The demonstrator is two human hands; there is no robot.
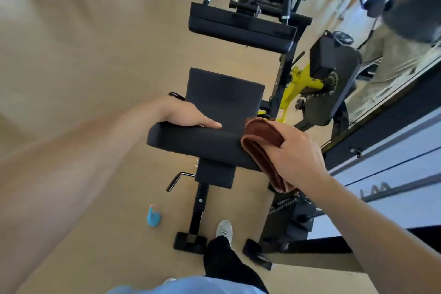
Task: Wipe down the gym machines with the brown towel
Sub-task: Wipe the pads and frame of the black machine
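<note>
A black gym machine stands in front of me, with a near back pad [191, 143], a seat pad [224, 95] beyond it and a larger arm pad [238, 28] further off. My left hand [188, 117] rests on the top edge of the near pad, fingers flat and holding nothing. My right hand [300, 153] grips the folded brown towel [262, 148], which is pressed against the right end of that pad.
A blue spray bottle [154, 216] stands on the tan floor left of the machine's base. A yellow and black mechanism [319, 79] sits to the right, by a mirrored wall [393, 74]. More machines stand at the back. My shoe [224, 228] is between the machine's feet.
</note>
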